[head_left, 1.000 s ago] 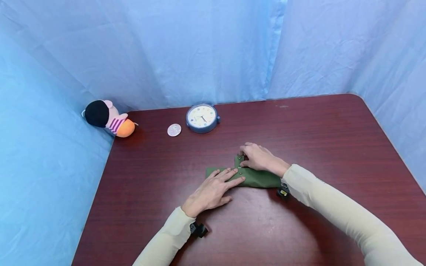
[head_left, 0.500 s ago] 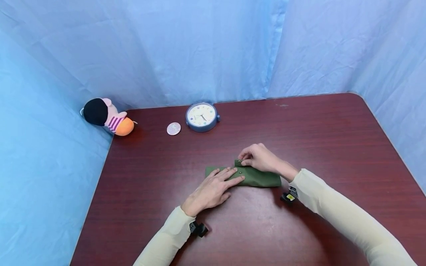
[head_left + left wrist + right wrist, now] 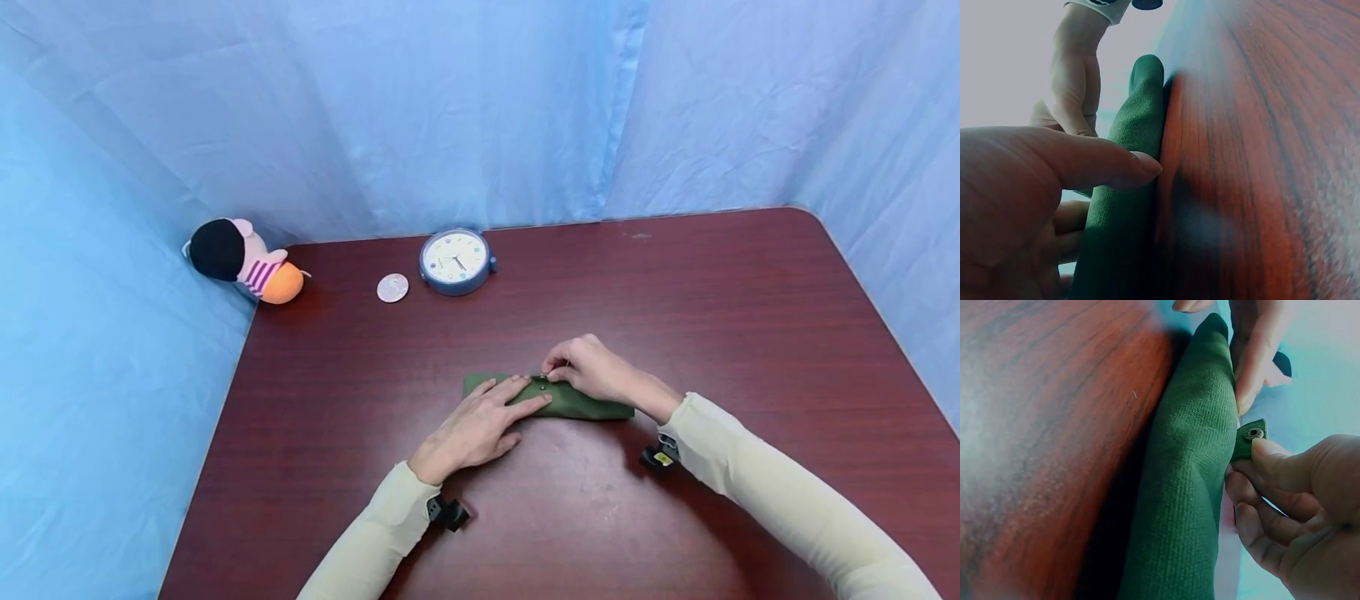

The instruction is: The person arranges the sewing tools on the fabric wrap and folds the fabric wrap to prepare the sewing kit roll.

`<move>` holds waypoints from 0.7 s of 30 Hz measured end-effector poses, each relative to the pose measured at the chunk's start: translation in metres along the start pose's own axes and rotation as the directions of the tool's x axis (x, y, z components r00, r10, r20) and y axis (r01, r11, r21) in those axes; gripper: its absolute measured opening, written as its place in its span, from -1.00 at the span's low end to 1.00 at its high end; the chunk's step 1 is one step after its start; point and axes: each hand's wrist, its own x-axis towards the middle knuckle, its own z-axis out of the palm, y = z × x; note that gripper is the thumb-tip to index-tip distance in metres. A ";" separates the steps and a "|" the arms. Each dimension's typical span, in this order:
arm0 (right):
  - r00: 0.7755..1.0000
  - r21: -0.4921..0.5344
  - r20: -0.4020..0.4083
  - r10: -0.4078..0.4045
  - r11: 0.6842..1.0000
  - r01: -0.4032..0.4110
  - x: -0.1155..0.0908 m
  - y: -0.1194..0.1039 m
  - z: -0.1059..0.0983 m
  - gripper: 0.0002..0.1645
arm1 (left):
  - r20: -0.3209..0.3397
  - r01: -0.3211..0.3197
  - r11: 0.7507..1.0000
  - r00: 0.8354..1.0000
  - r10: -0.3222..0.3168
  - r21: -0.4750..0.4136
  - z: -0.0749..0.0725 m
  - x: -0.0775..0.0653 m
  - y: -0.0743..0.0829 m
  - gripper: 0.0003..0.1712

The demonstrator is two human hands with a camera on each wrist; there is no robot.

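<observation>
A folded green fabric pouch lies crosswise on the table. My left hand rests on its left half with fingers spread and fairly straight. In the left wrist view, the left thumb lies across the pouch's near side. My right hand is at the pouch's far edge, and its thumb and fingers pinch a short green snap strap. A round metal snap shows on the strap beside the thumb in the right wrist view. Its matching stud sits on the pouch between the two hands.
A blue alarm clock and a round, pale, shiny disc lie toward the back of the dark wood table. At the far left corner a plush toy leans by the blue curtain.
The strap has gone from lying out past the far edge to being lifted and folded toward the pouch in my right hand's pinch. My left hand has stayed in place.
</observation>
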 end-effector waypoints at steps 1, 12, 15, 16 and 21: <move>1.000 -0.010 0.002 -0.012 1.000 0.012 -0.001 0.000 0.000 -0.95 | 0.000 0.000 1.000 1.000 0.000 0.002 0.000 0.000 0.000 -0.24; 0.992 -0.120 0.032 -0.120 0.985 0.123 -0.005 -0.002 0.002 -0.92 | 0.040 0.018 0.999 0.999 -0.017 -0.033 -0.001 0.001 0.001 -0.23; 0.992 -0.132 0.037 -0.120 0.983 0.124 -0.005 -0.004 0.001 -0.92 | 0.041 0.020 0.999 0.999 -0.018 -0.044 -0.001 0.001 0.001 -0.24; 0.992 -0.133 0.038 -0.122 0.983 0.126 -0.005 -0.004 0.002 -0.92 | 0.039 0.019 0.999 0.999 -0.017 -0.046 -0.001 0.001 0.001 -0.24; 0.989 -0.147 0.024 -0.145 0.978 0.147 -0.005 -0.005 0.004 -0.92 | 0.029 0.017 0.998 0.999 -0.015 -0.057 -0.002 0.001 0.000 -0.23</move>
